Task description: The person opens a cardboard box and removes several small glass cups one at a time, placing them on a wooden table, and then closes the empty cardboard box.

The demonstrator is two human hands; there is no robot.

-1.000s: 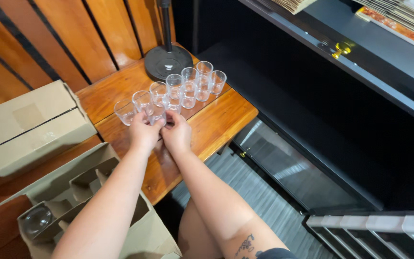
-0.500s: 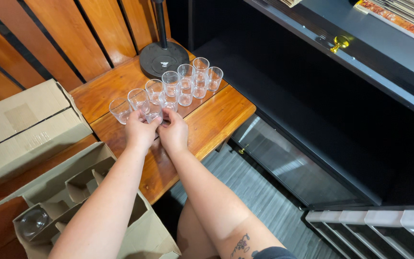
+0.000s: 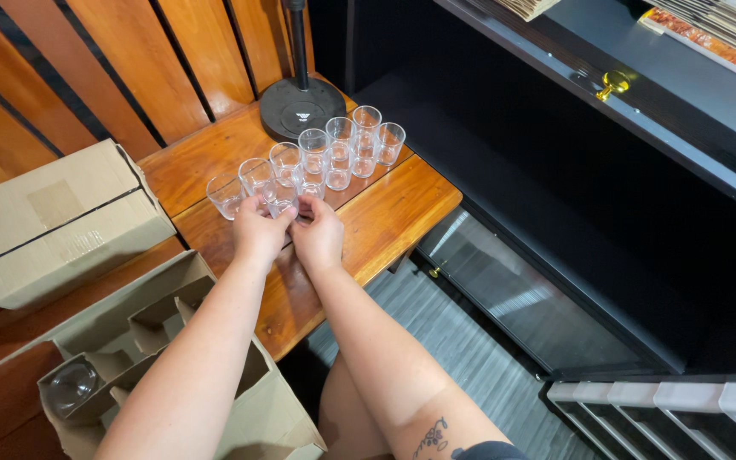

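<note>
Several small clear glasses [image 3: 340, 152] stand in two rows on a wooden table [image 3: 389, 217]. My left hand [image 3: 257, 234] and my right hand [image 3: 319, 234] sit side by side at the near end of the rows. Both close their fingers around one clear glass [image 3: 283, 200] that rests on the table between them. Another glass [image 3: 225, 196] stands just left of my left hand, apart from it.
An open cardboard box with dividers [image 3: 142, 349] lies at lower left, one glass [image 3: 70, 388] in a cell. A closed cardboard box [image 3: 57, 221] sits to the left. A round black stand base [image 3: 301, 106] is behind the glasses. A dark cabinet [image 3: 606, 196] fills the right.
Both hands have stayed on the glass at the near end of the rows. The view has shifted slightly; the glasses have not visibly moved.
</note>
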